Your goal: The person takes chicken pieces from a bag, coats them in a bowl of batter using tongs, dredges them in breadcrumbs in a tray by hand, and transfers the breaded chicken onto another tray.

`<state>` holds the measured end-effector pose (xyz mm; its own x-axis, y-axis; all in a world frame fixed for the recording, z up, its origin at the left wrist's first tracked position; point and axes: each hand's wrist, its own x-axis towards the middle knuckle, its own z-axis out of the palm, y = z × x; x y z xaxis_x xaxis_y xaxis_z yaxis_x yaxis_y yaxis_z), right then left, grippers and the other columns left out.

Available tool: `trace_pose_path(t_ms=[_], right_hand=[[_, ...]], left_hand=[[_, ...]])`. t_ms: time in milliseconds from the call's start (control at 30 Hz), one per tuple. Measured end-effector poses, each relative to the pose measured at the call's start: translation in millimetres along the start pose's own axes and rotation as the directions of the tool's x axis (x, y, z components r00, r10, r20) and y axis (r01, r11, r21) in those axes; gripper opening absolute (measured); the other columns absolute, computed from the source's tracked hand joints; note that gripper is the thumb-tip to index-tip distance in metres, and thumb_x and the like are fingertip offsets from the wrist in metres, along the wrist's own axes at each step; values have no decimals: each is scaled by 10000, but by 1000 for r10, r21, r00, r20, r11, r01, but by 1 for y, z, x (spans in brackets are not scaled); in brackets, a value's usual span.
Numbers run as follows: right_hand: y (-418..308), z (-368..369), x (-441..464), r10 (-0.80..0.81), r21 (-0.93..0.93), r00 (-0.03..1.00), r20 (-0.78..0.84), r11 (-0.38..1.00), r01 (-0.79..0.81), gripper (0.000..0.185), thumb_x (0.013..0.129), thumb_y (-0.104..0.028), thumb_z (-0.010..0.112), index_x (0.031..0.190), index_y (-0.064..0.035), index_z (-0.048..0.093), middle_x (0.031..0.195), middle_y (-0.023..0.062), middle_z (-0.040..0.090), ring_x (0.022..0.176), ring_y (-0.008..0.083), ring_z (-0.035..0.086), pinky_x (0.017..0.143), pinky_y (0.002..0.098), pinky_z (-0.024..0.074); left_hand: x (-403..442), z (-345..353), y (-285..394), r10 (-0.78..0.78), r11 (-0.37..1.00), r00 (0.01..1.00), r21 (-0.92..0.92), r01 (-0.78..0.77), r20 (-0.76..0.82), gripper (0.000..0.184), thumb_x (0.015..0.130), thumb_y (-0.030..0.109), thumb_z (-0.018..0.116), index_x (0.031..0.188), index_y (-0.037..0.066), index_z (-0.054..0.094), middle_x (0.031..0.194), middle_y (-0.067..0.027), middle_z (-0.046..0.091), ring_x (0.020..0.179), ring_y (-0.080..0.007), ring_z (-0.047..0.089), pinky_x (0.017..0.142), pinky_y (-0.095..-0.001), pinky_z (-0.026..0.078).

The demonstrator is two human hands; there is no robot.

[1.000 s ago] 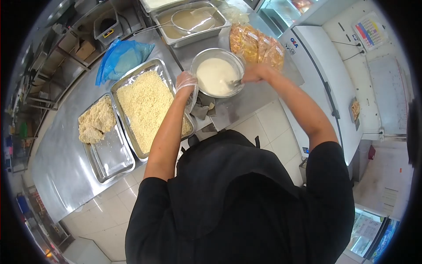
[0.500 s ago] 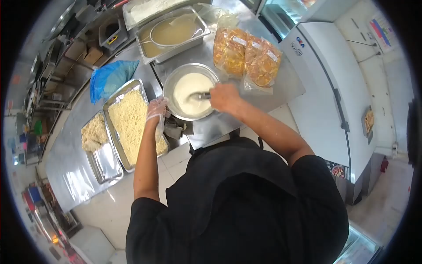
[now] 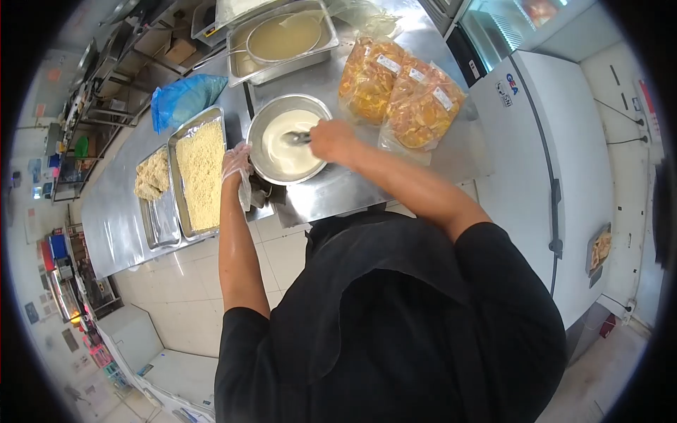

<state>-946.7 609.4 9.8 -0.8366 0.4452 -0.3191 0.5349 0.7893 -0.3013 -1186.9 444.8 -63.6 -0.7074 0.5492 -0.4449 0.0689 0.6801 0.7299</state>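
A round steel bowl [image 3: 257, 163] holds pale, creamy batter [image 3: 288, 156]. My right hand [image 3: 333, 141], bare, is closed around the grip of a metal utensil [image 3: 299, 138] whose lower end is sunk in the batter; its exact kind is hidden. At the bowl's left rim is my left hand [image 3: 237, 161], in a clear plastic glove, its fingers closed on the edge. Just left of that hand lies a long metal tray [image 3: 185, 224] filled with yellowish crumbs [image 3: 201, 173].
Beyond the bowl stands a deep steel pan [image 3: 266, 74] with a strainer [image 3: 285, 37] in cloudy liquid. Bags of orange marinated food [image 3: 421, 106] lie on the right. Further left are a smaller tray [image 3: 163, 224] with coated pieces [image 3: 151, 176] and a blue bag [image 3: 187, 102]. A white freezer [image 3: 529, 169] stands right.
The view has shifted, so the table items sit a little differently in frame. My right hand still holds the utensil in the batter, and my left hand stays at the bowl's rim.
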Motion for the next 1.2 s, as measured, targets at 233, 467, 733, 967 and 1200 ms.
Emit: trace_pose_path(t_ms=[233,467,733,967,1200], right_hand=[[9,-24,1,-24,-62,998,51,998,28,265,804,-195,591,1004,-105,740,1001,126,716,937,263,698,756,384,560],[11,0,33,-80,53,987,141,996,73,321,825,-295,591,1001,-67,734,978,158,709,912,305,689,767,413,545],[36,-48,15,-257,220,949,184,952,215,390,869,-387,551,1112,-124,705,1072,190,679,988,322,655,862,455,506],[24,-69,-14,-264,-121,936,-232,963,242,322,846,-336,614,1102,-156,689,968,142,676,926,323,662,767,453,540],[29,8,22,-280,-176,918,-279,955,238,218,788,-266,656,916,-92,686,963,128,667,852,314,668,719,457,541]], left_hand=[[9,-2,-4,-94,994,994,56,97,-64,267,900,267,618,1100,124,723,846,-73,701,687,-190,631,633,-346,512],[3,-2,2,-67,997,998,-47,67,-14,287,887,308,614,1064,111,724,925,-102,712,818,-221,657,752,-365,511],[10,-3,-15,43,999,994,3,-43,-96,296,904,317,603,1081,111,720,685,-48,648,518,-143,553,495,-323,440],[27,-1,-20,34,999,994,25,-32,-104,363,864,408,634,1093,142,726,931,-133,717,859,-264,682,802,-377,516],[73,-15,-46,408,808,913,471,-355,-13,327,918,425,525,1011,159,690,943,-176,684,897,-378,655,735,-456,506]])
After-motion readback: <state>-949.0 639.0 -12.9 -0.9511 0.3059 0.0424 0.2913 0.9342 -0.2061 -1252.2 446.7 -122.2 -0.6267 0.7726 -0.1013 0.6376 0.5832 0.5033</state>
